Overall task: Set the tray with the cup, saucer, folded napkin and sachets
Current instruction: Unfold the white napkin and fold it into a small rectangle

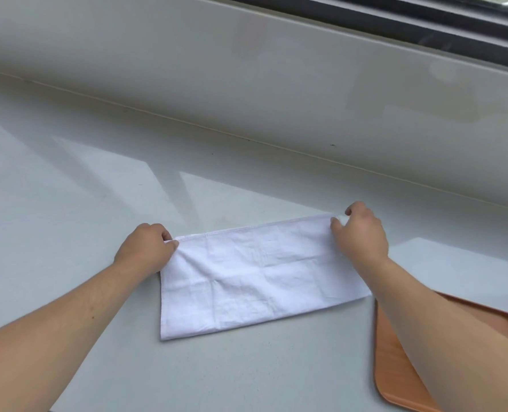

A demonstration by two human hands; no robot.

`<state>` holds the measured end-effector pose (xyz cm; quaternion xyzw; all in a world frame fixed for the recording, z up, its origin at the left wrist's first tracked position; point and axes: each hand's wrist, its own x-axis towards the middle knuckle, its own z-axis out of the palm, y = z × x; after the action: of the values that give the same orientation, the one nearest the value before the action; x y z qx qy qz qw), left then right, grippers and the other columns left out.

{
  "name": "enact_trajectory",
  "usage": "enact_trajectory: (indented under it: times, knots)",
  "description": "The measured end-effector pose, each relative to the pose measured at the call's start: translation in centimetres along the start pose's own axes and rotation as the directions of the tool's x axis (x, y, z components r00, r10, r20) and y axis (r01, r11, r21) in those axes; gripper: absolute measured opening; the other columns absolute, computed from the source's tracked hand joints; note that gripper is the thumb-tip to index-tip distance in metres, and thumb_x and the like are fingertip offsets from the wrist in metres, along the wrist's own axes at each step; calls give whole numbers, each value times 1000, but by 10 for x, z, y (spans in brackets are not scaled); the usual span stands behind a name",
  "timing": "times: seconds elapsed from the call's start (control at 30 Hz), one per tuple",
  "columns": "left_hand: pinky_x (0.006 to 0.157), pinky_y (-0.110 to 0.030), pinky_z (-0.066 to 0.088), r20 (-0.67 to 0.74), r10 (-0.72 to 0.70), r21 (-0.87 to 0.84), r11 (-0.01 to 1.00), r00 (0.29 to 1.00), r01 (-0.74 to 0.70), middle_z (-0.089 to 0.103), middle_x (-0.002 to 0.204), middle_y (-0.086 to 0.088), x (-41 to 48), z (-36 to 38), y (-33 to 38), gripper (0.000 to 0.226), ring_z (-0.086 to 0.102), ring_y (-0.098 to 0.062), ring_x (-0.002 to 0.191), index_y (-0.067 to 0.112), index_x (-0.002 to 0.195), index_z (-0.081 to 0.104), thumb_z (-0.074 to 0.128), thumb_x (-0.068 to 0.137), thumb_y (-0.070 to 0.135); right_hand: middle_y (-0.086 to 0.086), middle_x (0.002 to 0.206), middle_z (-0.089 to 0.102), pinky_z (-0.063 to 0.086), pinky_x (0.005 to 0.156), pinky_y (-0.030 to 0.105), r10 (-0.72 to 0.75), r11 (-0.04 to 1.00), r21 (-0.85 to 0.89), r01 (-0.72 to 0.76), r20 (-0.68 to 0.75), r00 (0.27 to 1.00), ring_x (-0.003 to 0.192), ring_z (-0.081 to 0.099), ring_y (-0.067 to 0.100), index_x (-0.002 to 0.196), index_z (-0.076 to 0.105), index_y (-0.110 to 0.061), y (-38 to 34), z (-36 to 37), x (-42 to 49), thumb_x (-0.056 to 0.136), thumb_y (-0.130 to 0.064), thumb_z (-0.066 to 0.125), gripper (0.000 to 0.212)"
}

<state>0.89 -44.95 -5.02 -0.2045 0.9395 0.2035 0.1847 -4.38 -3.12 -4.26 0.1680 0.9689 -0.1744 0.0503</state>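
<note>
Now both bare hands work on the white napkin (255,278), which lies flat on the pale grey surface (68,188), already doubled into a long rectangle with creases across it. Its far long edge runs between the two hands; its near long edge lies toward the near edge of the surface, with the near-left corner pointing that way.

At the far-left corner of the cloth, the left hand (145,248) has its grip closed, pinching the cloth between thumb and curled fingers. At the far-right corner, the right hand (361,233) pinches likewise, thumb and forefinger closed on the cloth, where the edge is lifted a little and curls over. Both forearms reach in from the near edge of the surface.

An orange tray (392,361) with rounded corners and a raised rim sits on the surface toward the near-right corner, turned at an angle. The right forearm crosses over it and hides much of it. The napkin's near-right corner comes just beside the tray's far corner; whether they touch cannot be told, since the forearm covers that spot. No part of the napkin lies on the visible part of the tray.

Along the far edge of the surface a pale wall rises to a dark window frame (425,22).
</note>
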Motion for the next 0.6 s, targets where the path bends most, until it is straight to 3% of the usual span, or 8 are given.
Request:
enact_trajectory:
  times: [0.13,0.27,0.33,0.47,0.6]
  knots:
    - [59,-33,40,33,-52,-172,983,998,57,64,87,-2,-5,-4,-6,21,58,-20,73,19,85,56,61,96,37,11,108,62,49,79,43,-338,941,23,338,-21,941,100,57,35,110,59,-12,-17,6,-57,87,-27,69,29]
    - [70,-40,53,123,-152,-458,868,981,192,66,93,-8,-23,-6,-14,14,61,-27,75,22,97,57,68,92,27,7,103,60,50,79,43,-636,765,0,644,154,756,92,56,31,111,63,-14,-33,21,-129,82,-40,70,39]
    - [78,-46,60,199,-185,-559,786,962,266,71,98,-16,-38,-7,-19,20,67,-31,76,26,104,55,67,91,18,4,107,57,49,79,42,-710,677,-9,736,256,656,92,53,29,118,59,-17,-41,34,-163,82,-50,63,49]
    - [64,-38,63,340,-188,-731,564,922,385,70,107,-19,-75,-8,-26,24,71,-29,75,19,113,56,57,94,4,7,128,51,48,90,43,-783,536,-34,843,352,513,108,51,33,137,45,-18,-53,63,-218,78,-54,63,72]
    - [60,-36,63,403,-190,-824,350,895,445,67,108,-18,-120,-7,-37,25,73,-30,83,6,119,55,48,96,-4,14,155,36,33,115,53,-778,524,-42,851,383,498,139,35,42,153,26,-17,-53,80,-257,79,-55,65,93]
